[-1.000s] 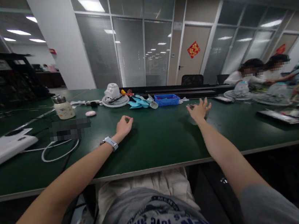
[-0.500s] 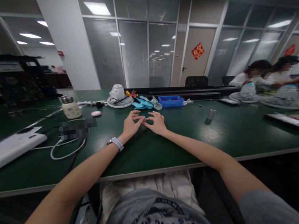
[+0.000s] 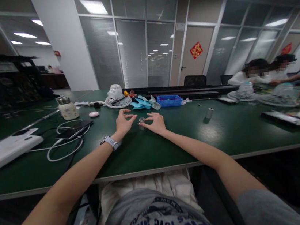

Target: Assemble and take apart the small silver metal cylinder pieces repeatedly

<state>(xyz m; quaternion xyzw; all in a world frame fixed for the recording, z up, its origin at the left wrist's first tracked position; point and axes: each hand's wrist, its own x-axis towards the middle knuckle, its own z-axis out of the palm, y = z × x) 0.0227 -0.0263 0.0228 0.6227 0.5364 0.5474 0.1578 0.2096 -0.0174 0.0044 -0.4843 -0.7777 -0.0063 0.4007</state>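
Observation:
A small round metal part (image 3: pixel 141 120), with a ring-shaped top, sits on the green table in front of me. The thumb and fingertips of my right hand (image 3: pixel 154 123) pinch it from the right side. What lies under its top is partly hidden and too small to make out. Just left of it, my left hand (image 3: pixel 123 123) hovers with thumb and fingers apart, holding nothing. A silver cylinder (image 3: pixel 209 112) stands by itself on the table, well to the right of my right hand.
Behind my hands lie a white fan body with its guard (image 3: pixel 116 96), light-blue fan blades (image 3: pixel 141 102) and a blue basket (image 3: pixel 169 101). Leftward are a cream bottle (image 3: pixel 68 110), a phone (image 3: pixel 76 129), cables and a white box (image 3: pixel 12 154). People sit at the far right.
My left hand has let go of the small metal part and drawn away to the left, fingers opening. My right hand stays at the part. The camera view has shifted slightly.

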